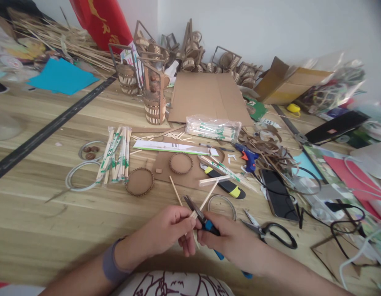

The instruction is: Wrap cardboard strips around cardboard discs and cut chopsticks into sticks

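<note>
My left hand point(170, 226) is closed round thin wooden chopsticks point(209, 195), which spread apart above the fingers like a V. A pair of pliers point(211, 227) with blue handles is in my right hand point(232, 238), its dark jaws at the chopsticks by my left fingertips. I cannot tell whether the jaws bite into the wood. Just beyond my right hand lies a coil of wire point(236, 209). To its right rest black-handled scissors point(281, 235), and farther off a black and yellow utility knife point(232, 189).
Wrapped chopsticks point(114, 158) and a braided ring point(139, 181) lie to the left. A blue glue gun point(250, 160), a phone point(278, 193) and tangled cables crowd the right. Small wooden buckets point(155, 109) and a cardboard sheet point(208, 96) stand at the back.
</note>
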`<action>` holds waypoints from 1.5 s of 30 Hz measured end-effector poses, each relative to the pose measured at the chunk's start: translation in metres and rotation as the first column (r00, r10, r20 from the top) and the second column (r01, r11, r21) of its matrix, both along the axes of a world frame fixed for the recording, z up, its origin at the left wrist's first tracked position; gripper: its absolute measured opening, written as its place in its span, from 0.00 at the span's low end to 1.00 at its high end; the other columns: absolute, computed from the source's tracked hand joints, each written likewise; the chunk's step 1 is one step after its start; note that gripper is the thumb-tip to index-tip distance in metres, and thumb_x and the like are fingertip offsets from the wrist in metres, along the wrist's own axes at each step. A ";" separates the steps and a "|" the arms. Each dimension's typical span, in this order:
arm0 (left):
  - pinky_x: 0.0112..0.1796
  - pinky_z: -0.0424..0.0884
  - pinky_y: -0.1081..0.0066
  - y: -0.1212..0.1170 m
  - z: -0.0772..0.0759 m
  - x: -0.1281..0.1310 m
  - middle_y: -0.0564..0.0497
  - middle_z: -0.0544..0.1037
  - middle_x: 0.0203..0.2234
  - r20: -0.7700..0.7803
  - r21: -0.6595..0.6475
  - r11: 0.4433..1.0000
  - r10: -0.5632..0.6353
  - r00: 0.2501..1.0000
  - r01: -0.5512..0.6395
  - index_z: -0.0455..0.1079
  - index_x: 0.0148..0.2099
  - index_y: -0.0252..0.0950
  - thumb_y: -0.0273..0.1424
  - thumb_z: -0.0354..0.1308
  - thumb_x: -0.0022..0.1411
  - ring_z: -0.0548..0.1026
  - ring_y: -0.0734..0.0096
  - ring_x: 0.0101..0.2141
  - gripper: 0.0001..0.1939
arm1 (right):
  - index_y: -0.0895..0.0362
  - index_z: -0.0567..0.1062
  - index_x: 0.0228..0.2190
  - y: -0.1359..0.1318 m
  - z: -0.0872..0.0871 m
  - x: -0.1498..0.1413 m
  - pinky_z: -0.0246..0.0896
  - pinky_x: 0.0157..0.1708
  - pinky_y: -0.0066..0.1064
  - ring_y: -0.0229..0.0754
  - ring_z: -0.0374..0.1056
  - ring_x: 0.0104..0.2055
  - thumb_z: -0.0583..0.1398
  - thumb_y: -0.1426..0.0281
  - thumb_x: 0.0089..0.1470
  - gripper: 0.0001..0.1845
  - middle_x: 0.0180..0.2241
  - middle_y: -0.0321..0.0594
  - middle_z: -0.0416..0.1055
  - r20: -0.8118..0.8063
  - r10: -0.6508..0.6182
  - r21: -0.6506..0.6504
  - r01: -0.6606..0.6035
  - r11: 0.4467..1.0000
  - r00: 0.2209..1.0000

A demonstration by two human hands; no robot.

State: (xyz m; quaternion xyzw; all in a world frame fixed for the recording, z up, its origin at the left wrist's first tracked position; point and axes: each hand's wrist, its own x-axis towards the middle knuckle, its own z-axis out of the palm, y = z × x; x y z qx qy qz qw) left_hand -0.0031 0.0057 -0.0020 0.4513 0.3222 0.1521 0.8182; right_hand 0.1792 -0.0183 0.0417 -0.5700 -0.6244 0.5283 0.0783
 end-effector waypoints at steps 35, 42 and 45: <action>0.23 0.56 0.73 -0.001 0.005 0.000 0.60 0.65 0.14 -0.082 0.091 0.995 -0.044 0.996 0.051 0.63 0.37 0.36 0.50 0.47 0.65 0.60 0.76 0.17 0.21 | 0.54 0.66 0.28 -0.001 -0.003 0.001 0.53 0.28 0.26 0.36 0.56 0.28 0.56 0.71 0.52 0.01 0.25 0.30 0.61 -0.037 0.017 -0.046 -0.018 0.999 0.999; 0.23 0.55 0.73 -0.001 0.003 0.000 0.61 0.64 0.14 -0.117 0.145 0.988 -0.038 0.992 0.055 0.64 0.38 0.35 0.50 0.46 0.65 0.58 0.77 0.17 0.22 | 0.53 0.63 0.27 -0.004 -0.010 0.000 0.50 0.24 0.25 0.34 0.52 0.24 0.54 0.77 0.49 0.06 0.20 0.27 0.56 0.022 0.001 0.001 -0.001 1.000 1.000; 0.23 0.54 0.74 -0.001 0.003 0.000 0.61 0.63 0.15 -0.132 0.155 0.986 -0.041 0.990 0.062 0.64 0.37 0.36 0.51 0.46 0.65 0.58 0.77 0.17 0.22 | 0.53 0.63 0.26 -0.005 -0.014 -0.001 0.49 0.25 0.25 0.35 0.52 0.24 0.54 0.77 0.48 0.06 0.20 0.27 0.55 0.068 -0.010 0.021 0.008 1.000 0.998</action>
